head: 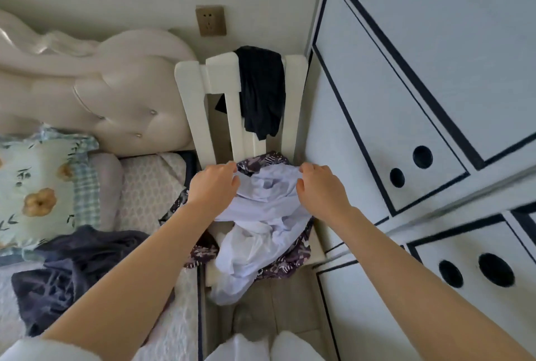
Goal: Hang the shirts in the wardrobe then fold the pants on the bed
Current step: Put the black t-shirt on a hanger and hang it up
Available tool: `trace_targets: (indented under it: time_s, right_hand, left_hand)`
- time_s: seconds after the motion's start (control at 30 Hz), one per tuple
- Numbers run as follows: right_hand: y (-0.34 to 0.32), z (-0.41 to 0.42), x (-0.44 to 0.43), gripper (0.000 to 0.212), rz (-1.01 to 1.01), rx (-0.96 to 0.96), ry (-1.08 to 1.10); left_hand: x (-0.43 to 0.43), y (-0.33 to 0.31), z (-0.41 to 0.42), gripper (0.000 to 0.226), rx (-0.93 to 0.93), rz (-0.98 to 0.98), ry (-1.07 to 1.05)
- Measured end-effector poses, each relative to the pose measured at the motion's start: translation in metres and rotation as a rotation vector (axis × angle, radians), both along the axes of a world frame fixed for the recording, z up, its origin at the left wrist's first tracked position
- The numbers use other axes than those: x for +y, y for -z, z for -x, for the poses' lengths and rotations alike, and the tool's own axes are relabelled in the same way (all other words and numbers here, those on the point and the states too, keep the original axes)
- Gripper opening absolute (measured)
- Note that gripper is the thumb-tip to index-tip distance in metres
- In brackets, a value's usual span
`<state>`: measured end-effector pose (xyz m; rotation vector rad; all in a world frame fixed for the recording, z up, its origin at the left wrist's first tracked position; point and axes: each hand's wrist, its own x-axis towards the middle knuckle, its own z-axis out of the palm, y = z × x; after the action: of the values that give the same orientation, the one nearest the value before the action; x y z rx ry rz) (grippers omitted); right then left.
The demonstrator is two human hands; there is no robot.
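Both hands pinch the pale lilac shirt (261, 207) heaped on the white chair (191, 91): left hand (213, 186), right hand (322, 186). Risk: lifting drags the patterned garment (287, 262) underneath onto the floor.

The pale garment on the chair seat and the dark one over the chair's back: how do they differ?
The pale garment is lilac-white; the dark garment is near black. The pale garment lies crumpled on the seat, spilling over its front edge; the dark garment hangs draped over the top rail. The left hand and right hand grip the pale garment; nothing touches the dark garment. Both are on the same white chair.
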<state>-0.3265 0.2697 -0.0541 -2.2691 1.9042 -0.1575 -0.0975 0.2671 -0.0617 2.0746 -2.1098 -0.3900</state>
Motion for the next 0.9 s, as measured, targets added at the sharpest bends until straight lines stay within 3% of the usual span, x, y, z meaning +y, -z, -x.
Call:
trace_targets:
  time_s: [0.23, 0.43, 0.57, 0.7, 0.9]
  right_hand:
    - [-0.024, -0.014, -0.104, 0.023, -0.032, -0.087, 0.064]
    - [-0.024, -0.018, -0.203, 0.027, -0.093, -0.216, 0.085]
    - [-0.019, -0.022, -0.264, 0.035, -0.142, -0.31, 0.092]
    - [-0.011, -0.035, -0.311, 0.039, -0.164, -0.423, 0.124]
    - [0.009, -0.057, -0.345, 0.056, -0.277, -0.638, 0.241]
  left_hand:
    - [-0.118, -0.011, -0.01, 0.027, 0.203, -0.081, -0.081]
    - [-0.222, -0.016, -0.005, 0.036, 0.672, -0.176, -0.372]
    - [-0.278, -0.02, 0.006, 0.037, 0.738, -0.117, -0.465]
    - [-0.316, -0.012, 0.019, 0.016, 0.747, -0.145, -0.516]
    - [-0.329, 0.017, 0.034, 0.029, 0.816, -0.199, -0.569]
